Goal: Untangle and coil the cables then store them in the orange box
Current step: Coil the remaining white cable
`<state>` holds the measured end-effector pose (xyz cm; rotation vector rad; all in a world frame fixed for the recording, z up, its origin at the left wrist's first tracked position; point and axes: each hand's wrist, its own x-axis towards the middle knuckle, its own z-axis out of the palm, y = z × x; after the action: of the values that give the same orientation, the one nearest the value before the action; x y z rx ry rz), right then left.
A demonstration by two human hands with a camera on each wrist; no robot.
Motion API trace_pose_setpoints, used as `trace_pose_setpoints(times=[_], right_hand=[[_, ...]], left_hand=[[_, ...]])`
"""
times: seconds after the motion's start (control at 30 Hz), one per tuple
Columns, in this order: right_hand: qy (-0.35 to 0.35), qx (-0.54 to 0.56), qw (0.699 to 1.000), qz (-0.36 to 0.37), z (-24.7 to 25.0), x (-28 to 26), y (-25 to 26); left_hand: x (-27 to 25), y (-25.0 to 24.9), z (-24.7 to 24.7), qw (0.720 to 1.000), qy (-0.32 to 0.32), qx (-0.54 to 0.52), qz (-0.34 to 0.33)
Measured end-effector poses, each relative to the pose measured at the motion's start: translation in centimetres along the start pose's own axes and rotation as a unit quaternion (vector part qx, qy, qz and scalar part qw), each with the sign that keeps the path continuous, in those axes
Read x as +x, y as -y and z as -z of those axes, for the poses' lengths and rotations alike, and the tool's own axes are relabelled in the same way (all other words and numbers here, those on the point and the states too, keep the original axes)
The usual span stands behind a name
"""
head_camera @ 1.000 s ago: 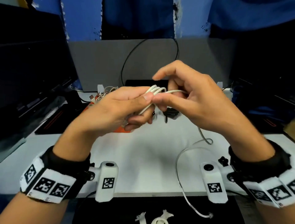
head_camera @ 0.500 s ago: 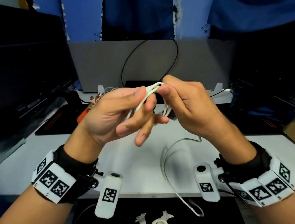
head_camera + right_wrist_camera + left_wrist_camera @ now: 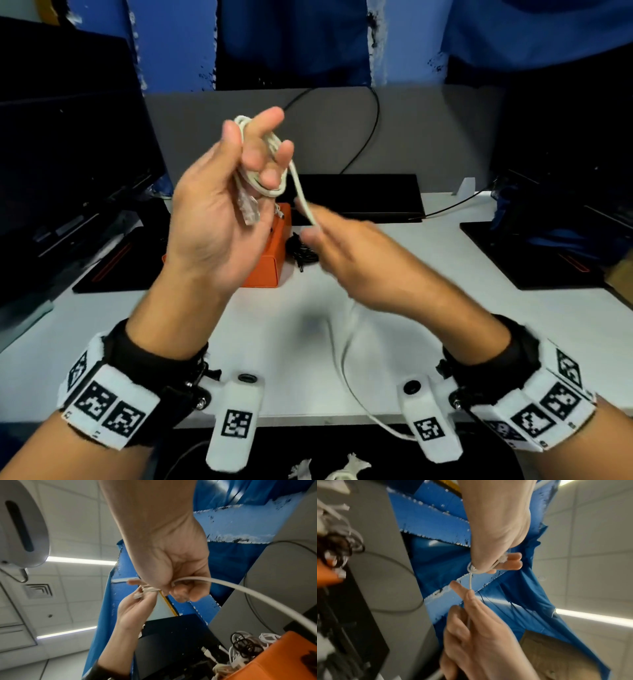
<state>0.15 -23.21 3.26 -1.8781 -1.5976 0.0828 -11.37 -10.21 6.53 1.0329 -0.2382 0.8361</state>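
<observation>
My left hand point(image 3: 260, 161) is raised with its palm toward me, and a white cable point(image 3: 274, 185) is looped round its curled fingers. The cable's clear plug point(image 3: 248, 209) hangs over the palm. My right hand point(image 3: 311, 229), blurred, pinches the loose strand just below and to the right of the coil. From there the strand point(image 3: 344, 346) drops to the table and runs over its front edge. The right wrist view shows the strand point(image 3: 240, 588) leaving my right fist. The orange box point(image 3: 263, 270) sits behind my left hand, with several cables point(image 3: 243, 646) in it.
A small black cable point(image 3: 301, 251) lies on the white table point(image 3: 445, 308) right of the box. Black pads sit left point(image 3: 113, 267) and right point(image 3: 534, 253), and a black slab point(image 3: 359, 195) lies at the back. A grey partition with a black wire point(image 3: 373, 126) stands behind.
My left hand has risen and turned palm toward me, with the coil round its fingers. My right hand has come away down and to the right, drawing the loose strand out.
</observation>
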Motion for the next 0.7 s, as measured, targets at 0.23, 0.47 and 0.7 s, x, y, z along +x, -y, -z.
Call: trace_pose_setpoints(times=[0.23,0.47,0.7], right_hand=[[0.063,-0.021,0.996,0.051,1.7,-1.4,2.2],[-0.119,0.149,0.981,0.046,5.0,-1.4,0.8],[-0.151,0.049,0.984,0.076,1.7,-0.4,0.3]], left_hand=[[-0.4,1.4,0.5,0.805,0.070,0.586,-0.059],[-0.7,-0.8,1.2,0.875,0.244,0.385,0.162],[-0.8,0.1,0.9,0.941,0.258,0.150,0.161]])
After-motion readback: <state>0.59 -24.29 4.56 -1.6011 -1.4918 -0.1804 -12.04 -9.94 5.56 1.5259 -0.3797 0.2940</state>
